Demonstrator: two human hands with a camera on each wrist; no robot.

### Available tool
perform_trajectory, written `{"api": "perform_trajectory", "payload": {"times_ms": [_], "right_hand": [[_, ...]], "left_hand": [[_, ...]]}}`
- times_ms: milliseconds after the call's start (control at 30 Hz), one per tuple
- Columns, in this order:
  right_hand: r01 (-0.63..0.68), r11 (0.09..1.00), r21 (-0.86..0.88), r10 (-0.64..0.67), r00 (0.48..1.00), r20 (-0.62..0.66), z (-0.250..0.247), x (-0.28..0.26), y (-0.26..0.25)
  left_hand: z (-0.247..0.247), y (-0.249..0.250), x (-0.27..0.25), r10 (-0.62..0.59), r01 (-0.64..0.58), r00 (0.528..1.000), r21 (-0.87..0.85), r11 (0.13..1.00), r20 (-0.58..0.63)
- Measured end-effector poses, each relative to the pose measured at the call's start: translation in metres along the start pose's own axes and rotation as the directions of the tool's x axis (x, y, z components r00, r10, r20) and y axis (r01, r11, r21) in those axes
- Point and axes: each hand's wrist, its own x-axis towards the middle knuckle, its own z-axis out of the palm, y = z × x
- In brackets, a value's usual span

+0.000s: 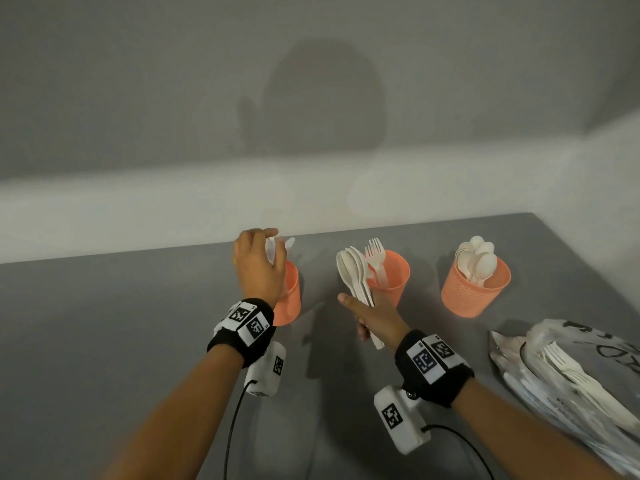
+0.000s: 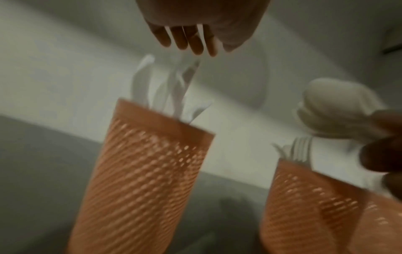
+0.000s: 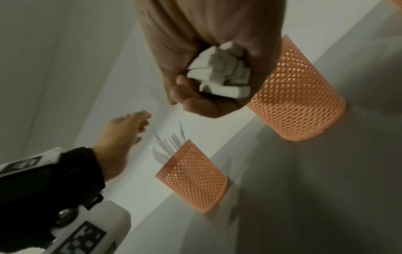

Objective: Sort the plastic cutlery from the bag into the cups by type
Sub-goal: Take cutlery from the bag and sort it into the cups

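Left hand (image 1: 258, 263) hovering over left cup (image 1: 289, 296), fingers loose, grip on knife unclear. Right hand (image 1: 372, 315) clutching spoons (image 1: 353, 271) at centre frame. Cutlery light, stiff, slippery; handles best. Bag (image 1: 568, 375) lying lower right.

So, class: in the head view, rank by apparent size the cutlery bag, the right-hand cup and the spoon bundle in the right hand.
1. cutlery bag, partly cut off
2. right-hand cup
3. spoon bundle

The bag lies nearest the camera.

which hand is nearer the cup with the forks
Right. The right hand, gripping a bundle of spoons, sits just in front of the fork cup; the left hand hovers over the knife cup.
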Motion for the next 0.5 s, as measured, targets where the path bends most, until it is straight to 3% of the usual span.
{"api": "perform_trajectory", "payload": {"times_ms": [67,100,167,200,267,300,333,400,467,500], "right_hand": [[-0.013,0.999,0.042,0.012,0.999,0.043,0.0,-0.003,-0.005],[-0.032,0.996,0.085,0.026,0.997,0.076,0.0,-0.005,-0.007],[-0.092,0.976,0.199,0.061,0.986,0.156,0.003,-0.01,-0.011],[-0.13,0.962,0.239,0.081,0.976,0.203,0.005,-0.013,-0.013],[-0.193,0.947,0.256,0.108,0.943,0.314,0.008,-0.02,-0.015],[-0.221,0.944,0.247,0.117,0.918,0.378,0.01,-0.023,-0.016],[-0.246,0.941,0.231,0.123,0.888,0.443,0.012,-0.027,-0.016],[-0.3,0.929,0.215,0.134,0.817,0.56,0.012,-0.033,-0.017],[-0.353,0.915,0.195,0.167,0.772,0.614,0.011,-0.038,-0.019],[-0.352,0.922,0.16,0.193,0.778,0.598,0.011,-0.039,-0.02]], "left_hand": [[-0.008,0.02,-0.006,0.024,-0.029,0.999,-0.145,0.989,-0.037],[-0.013,0.033,-0.011,-0.031,0.027,0.999,-0.281,0.959,-0.011],[-0.016,0.051,-0.024,-0.171,0.236,0.969,-0.474,0.848,0.177],[-0.016,0.057,-0.031,-0.218,0.363,0.92,-0.498,0.788,0.325],[-0.013,0.061,-0.043,-0.236,0.609,0.742,-0.484,0.628,0.627],[-0.013,0.062,-0.049,-0.208,0.695,0.657,-0.475,0.54,0.725],[-0.013,0.062,-0.055,-0.178,0.748,0.605,-0.477,0.461,0.776],[-0.015,0.065,-0.063,-0.171,0.788,0.581,-0.497,0.363,0.796],[-0.015,0.068,-0.068,-0.213,0.776,0.603,-0.504,0.38,0.769],[-0.014,0.07,-0.071,-0.264,0.77,0.615,-0.495,0.403,0.743]]}}
